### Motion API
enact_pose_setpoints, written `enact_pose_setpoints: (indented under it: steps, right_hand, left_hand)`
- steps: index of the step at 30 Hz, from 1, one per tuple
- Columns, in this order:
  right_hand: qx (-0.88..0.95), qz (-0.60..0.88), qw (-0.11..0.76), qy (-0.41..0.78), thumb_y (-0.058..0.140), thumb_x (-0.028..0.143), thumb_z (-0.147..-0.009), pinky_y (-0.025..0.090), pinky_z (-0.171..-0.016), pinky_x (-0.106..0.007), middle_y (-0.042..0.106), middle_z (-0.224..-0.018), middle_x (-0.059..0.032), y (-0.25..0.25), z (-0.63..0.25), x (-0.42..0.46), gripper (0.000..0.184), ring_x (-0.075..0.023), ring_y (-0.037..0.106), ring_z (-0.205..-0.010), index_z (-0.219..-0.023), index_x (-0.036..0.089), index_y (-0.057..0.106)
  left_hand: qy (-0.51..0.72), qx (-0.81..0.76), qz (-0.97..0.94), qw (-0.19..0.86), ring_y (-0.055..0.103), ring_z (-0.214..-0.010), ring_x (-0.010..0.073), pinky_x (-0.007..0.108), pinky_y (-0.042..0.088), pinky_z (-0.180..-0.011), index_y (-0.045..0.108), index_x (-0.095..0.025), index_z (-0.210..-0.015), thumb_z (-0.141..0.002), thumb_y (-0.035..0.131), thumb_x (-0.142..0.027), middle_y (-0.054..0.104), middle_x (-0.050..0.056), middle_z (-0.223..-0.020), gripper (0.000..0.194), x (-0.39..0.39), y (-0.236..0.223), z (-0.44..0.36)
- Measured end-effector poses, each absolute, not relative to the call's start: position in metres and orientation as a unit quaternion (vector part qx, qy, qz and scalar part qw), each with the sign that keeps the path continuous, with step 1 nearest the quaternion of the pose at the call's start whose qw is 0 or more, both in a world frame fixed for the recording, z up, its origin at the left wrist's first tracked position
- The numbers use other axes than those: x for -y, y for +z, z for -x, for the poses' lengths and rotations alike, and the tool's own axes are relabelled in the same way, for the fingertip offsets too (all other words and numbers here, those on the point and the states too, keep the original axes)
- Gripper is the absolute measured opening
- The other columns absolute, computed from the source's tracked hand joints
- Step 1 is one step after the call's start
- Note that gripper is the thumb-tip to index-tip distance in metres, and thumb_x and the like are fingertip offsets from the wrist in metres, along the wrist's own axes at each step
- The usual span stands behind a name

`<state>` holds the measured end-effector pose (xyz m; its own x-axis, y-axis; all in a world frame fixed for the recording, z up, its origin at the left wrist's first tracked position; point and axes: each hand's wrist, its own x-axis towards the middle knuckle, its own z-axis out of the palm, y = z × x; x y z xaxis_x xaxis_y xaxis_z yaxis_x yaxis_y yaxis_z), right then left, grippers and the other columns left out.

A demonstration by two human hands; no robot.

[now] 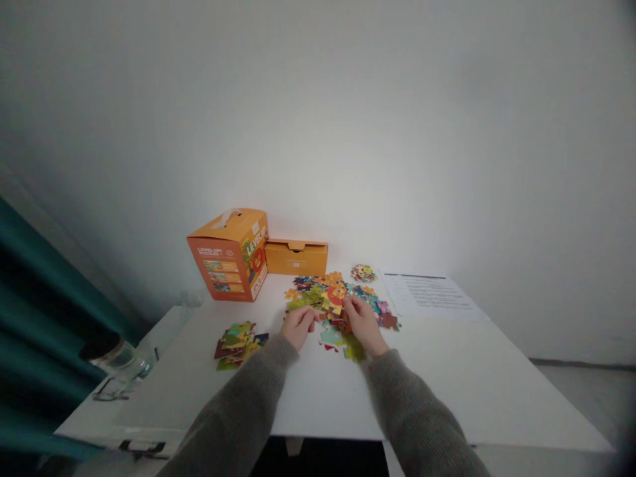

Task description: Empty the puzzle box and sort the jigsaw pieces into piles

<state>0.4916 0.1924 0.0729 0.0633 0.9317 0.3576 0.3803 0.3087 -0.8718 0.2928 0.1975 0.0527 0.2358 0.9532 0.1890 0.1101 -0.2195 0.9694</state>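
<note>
Right fingers (pixel 350 307) pinch yellow-red puzzle piece (pixel 334 298), which sits just left of them; left fingers (pixel 311 315) farther from it, bunched, grip unclear.

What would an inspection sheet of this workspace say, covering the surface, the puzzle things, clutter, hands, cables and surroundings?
Surface: white table, pale and plain.
Job's things: jumbled main heap of puzzle pieces between and beyond the hands; smaller left pile; little far pile.
Clutter: large orange puzzle box beside a low orange box; printed paper to the right; clear jar with a dark lid at far left.
Grippers: two bare hands. Left hand at the heap's near edge, right hand over it, fingertips by a yellow-and-red piece; either grip unclear.
Cables: nothing seen.
Surroundings: pale wall behind, teal curtain at left.
</note>
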Motion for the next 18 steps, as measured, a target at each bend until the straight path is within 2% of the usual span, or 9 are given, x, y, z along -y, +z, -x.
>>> enact_pose_setpoints:
  steps: [4, 8, 15, 18]
  right_hand:
    - [0.594, 0.578, 0.519, 0.212, 0.047, 0.047, -0.090, 0.039, -0.058, -0.026, 0.063, -0.062, -0.0012, 0.082, -0.517, -0.222, 0.039, -0.0151, 0.054, -0.058, -0.066, 0.019, 0.060]
    - [0.501, 0.623, 0.548, 0.246, 0.051, 0.040, -0.087, 0.043, -0.053, -0.024, 0.072, -0.075, -0.0048, 0.089, -0.543, -0.262, 0.029, -0.0134, 0.058, -0.054, -0.077, 0.016, 0.065]
    - [0.422, 0.706, 0.504, 0.264, 0.059, 0.027, -0.084, 0.038, -0.041, -0.020, 0.071, -0.067, -0.0069, 0.080, -0.576, -0.313, 0.018, -0.0102, 0.056, -0.042, -0.075, 0.012, 0.065]
    - [0.422, 0.721, 0.482, 0.264, 0.055, 0.025, -0.088, 0.036, -0.036, -0.019, 0.071, -0.069, -0.0089, 0.077, -0.578, -0.321, 0.019, -0.0111, 0.057, -0.041, -0.088, 0.010, 0.066]
  left_hand:
    - [0.457, -0.431, -0.641, 0.441, 0.039, -0.047, 0.0101, 0.022, 0.031, -0.048, 0.059, -0.017, -0.074, -0.086, 0.049, -0.048, 0.045, -0.005, -0.052, 0.035, -0.196, 0.057, -0.293]
    - [0.438, -0.432, -0.664, 0.424, 0.040, -0.049, 0.0104, 0.022, 0.032, -0.050, 0.059, -0.017, -0.074, -0.087, 0.049, -0.046, 0.046, -0.005, -0.053, 0.034, -0.197, 0.056, -0.294]
    - [0.432, -0.432, -0.676, 0.412, 0.042, -0.050, 0.0111, 0.023, 0.032, -0.051, 0.061, -0.017, -0.074, -0.088, 0.049, -0.044, 0.047, -0.004, -0.053, 0.033, -0.197, 0.053, -0.294]
    - [0.431, -0.433, -0.680, 0.405, 0.042, -0.050, 0.0113, 0.023, 0.033, -0.052, 0.061, -0.017, -0.074, -0.088, 0.049, -0.043, 0.047, -0.004, -0.053, 0.032, -0.196, 0.055, -0.294]
